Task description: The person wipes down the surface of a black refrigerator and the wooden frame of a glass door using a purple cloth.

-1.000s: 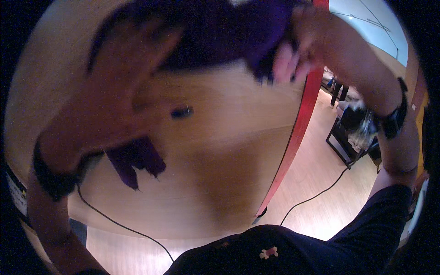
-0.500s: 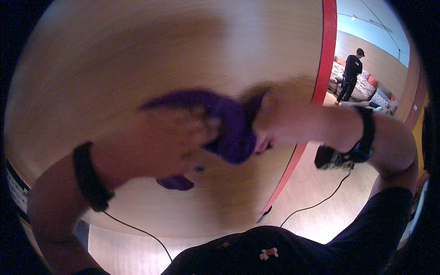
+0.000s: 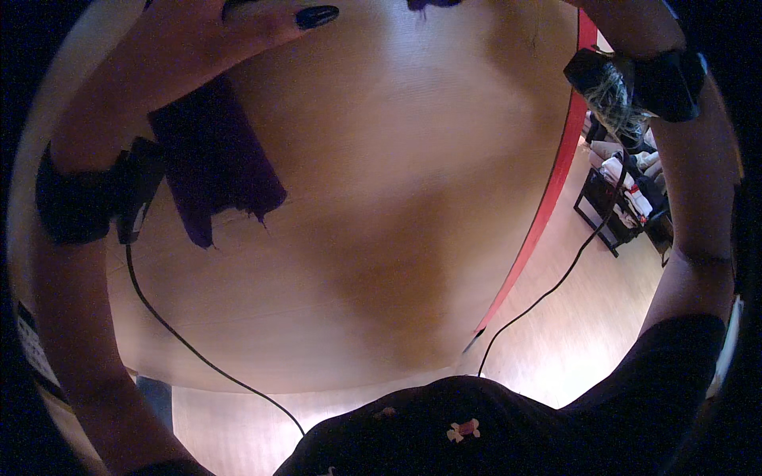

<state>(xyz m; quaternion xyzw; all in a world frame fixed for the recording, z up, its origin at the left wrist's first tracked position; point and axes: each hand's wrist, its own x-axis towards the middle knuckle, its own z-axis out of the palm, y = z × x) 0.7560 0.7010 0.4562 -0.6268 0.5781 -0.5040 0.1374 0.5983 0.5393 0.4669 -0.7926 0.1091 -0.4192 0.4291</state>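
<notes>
My left hand [image 3: 214, 40] is at the upper left, its thumb stretched out and the other fingers largely cut off by the top edge. From beneath it a strip of purple cloth [image 3: 218, 159] with a frayed end, like a scarf, extends over the wooden surface [image 3: 381, 262]. Another bit of purple cloth [image 3: 432, 3] shows at the top edge; whether both belong to one piece is hidden. My right forearm [image 3: 690, 190] reaches up along the right side, and its hand lies beyond the top edge.
A red strip [image 3: 548, 206] borders the wooden surface on the right. Beyond it a black-framed rack or low table [image 3: 607, 210] with cloth items stands on the pale floor [image 3: 540, 341]. Black cables [image 3: 194, 345] run from the bands on both wrists toward my body.
Both hands have moved apart and up, the right one out of view. The purple cloth, bunched between them before, now spreads out at the left. The person standing in the background is no longer seen.
</notes>
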